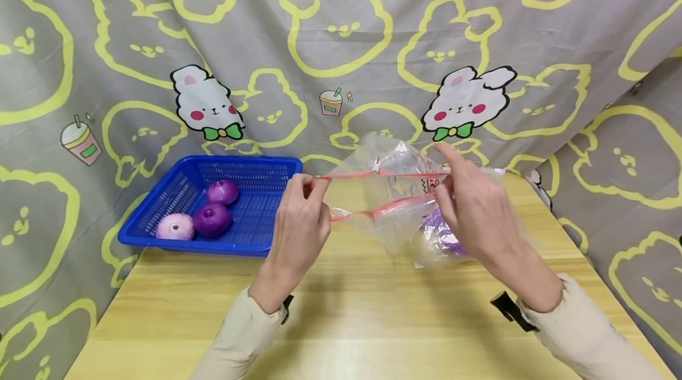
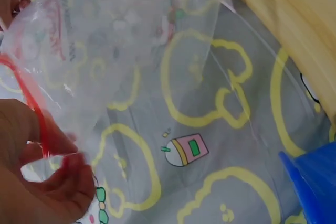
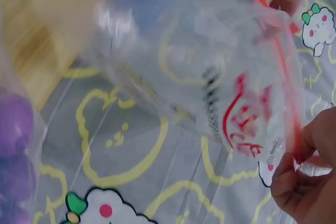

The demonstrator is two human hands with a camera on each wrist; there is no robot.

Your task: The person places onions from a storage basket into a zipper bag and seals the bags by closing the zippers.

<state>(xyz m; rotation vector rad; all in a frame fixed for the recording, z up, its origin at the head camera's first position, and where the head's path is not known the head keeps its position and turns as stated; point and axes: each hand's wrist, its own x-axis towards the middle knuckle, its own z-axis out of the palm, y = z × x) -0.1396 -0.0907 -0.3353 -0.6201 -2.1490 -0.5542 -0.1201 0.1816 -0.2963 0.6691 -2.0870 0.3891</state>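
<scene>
A clear plastic bag (image 1: 391, 190) is hanging to the right of the blue basket (image 1: 253, 220), its thin walls crinkling and catching bright glints. Two red strips (image 1: 351, 175) are edging its mouth, a small white slider (image 1: 376, 165) is sitting on the far one, and red and black printing (image 1: 430, 184) is marking the side away from the basket.

The mouth is facing upward in the head view, with the strips running sideways from near the basket's right end to well right of it — parted in the middle and drawing closer toward the right. The body is falling away from the strips; its long axis is hard to tell through such soft film.

The hands are standing apart from each other, each one pinching the bag. The left hand (image 1: 301, 217), near the basket's right end, is gripping one end of the mouth between thumb and fingertips — closed onto the red edge. The right hand (image 1: 474, 202), well right of the basket, is pinching the other end. Below it, a second bag (image 1: 444, 235) with purple contents is lying on the table (image 1: 362, 321).

Three onions (image 1: 212, 219), one paler, are resting inside the basket.
</scene>
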